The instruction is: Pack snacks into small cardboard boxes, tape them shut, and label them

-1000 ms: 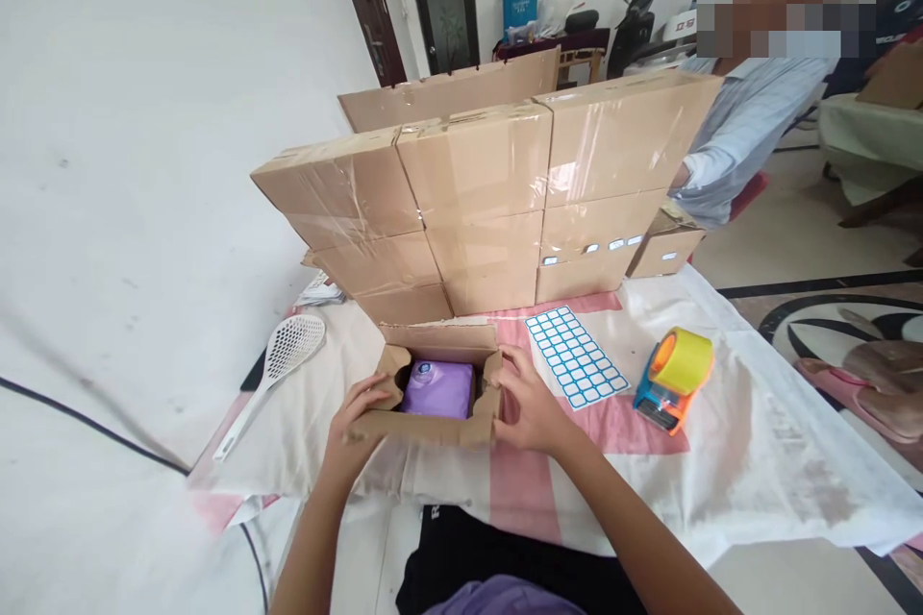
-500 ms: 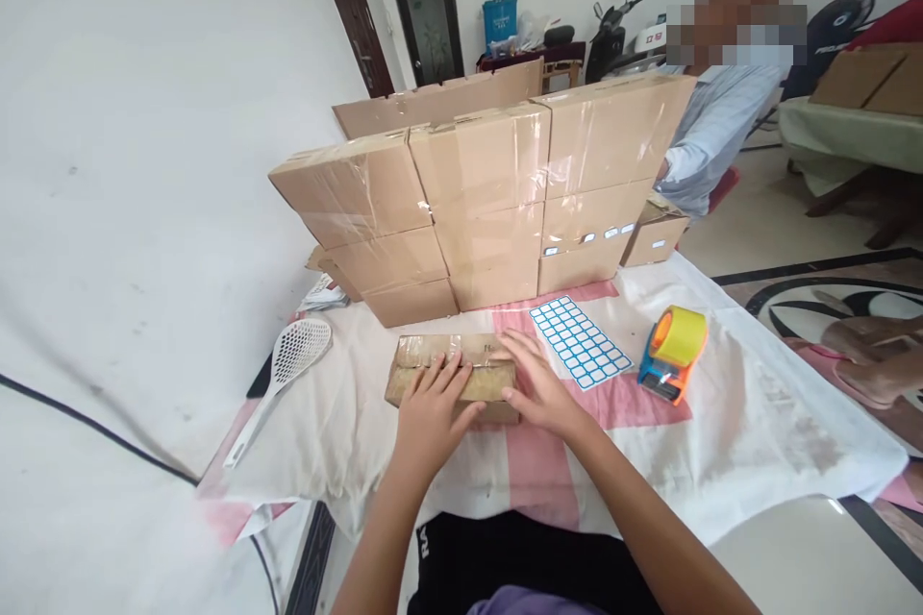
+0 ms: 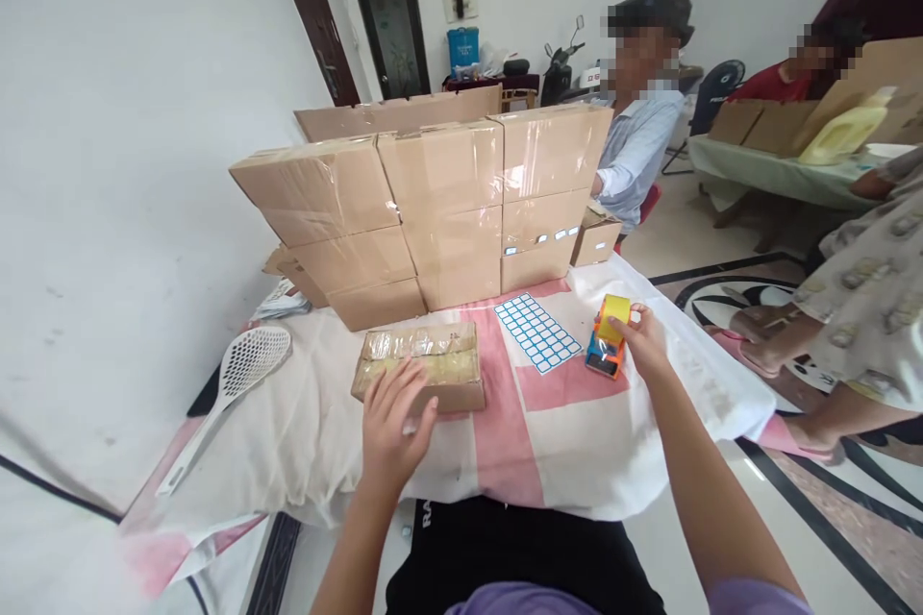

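A small taped cardboard box (image 3: pixel 454 370) lies on the cloth in front of me. My left hand (image 3: pixel 395 413) is open, its fingers spread at the box's near left edge; whether they press on it I cannot tell. Off to the right, my right hand (image 3: pixel 644 338) grips a tape dispenser (image 3: pixel 604 356), orange and blue with a yellow roll, thumb and fingers at the roll. Between the box and the dispenser lies a sheet of blue-edged labels (image 3: pixel 537 333).
A wall of taped cardboard boxes (image 3: pixel 451 211) stands behind the small box. On the left rests a white slotted skimmer (image 3: pixel 252 360). The white and pink tablecloth (image 3: pixel 577 452) covers the table. A person in a light blue shirt (image 3: pixel 641 149) sits beyond; other people are at right.
My right hand has left the small box and moved right onto the tape dispenser. My left hand stays at the box. The view has turned somewhat to the right.
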Tool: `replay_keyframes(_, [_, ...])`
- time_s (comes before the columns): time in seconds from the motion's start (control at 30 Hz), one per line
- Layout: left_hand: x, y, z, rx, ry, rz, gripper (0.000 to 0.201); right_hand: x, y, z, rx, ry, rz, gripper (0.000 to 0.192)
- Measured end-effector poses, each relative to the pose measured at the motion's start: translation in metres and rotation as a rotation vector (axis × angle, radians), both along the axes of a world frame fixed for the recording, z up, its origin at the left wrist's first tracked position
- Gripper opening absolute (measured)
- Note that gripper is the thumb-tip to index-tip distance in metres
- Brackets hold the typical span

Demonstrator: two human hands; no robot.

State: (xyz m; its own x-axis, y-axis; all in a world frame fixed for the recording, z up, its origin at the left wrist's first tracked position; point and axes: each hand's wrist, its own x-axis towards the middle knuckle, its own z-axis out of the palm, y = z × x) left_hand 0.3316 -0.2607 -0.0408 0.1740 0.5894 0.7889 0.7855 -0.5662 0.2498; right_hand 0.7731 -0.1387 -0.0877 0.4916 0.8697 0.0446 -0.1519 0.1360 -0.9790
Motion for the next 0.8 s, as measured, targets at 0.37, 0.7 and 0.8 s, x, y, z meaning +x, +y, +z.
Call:
replay_keyframes(0.37, [0.077, -0.053, -0.045, -0.285, -0.28, -0.309, 0.023, -0.052, -0.055, -0.012, 0.114, -0.182, 0.017, 0.093])
replay_keyframes(0.7, [0.099, -0.035, -0.032, -0.857, -0.456, -0.344, 0.029, -0.174, -0.116, 0.011, 0.248, -0.403, 0.47, 0.078])
replay_keyframes(0.8, [0.101, -0.034, -0.038, -0.945, -0.67, -0.38, 0.029, -0.172, -0.111, -0.001, 0.263, -0.573, 0.508, 0.072])
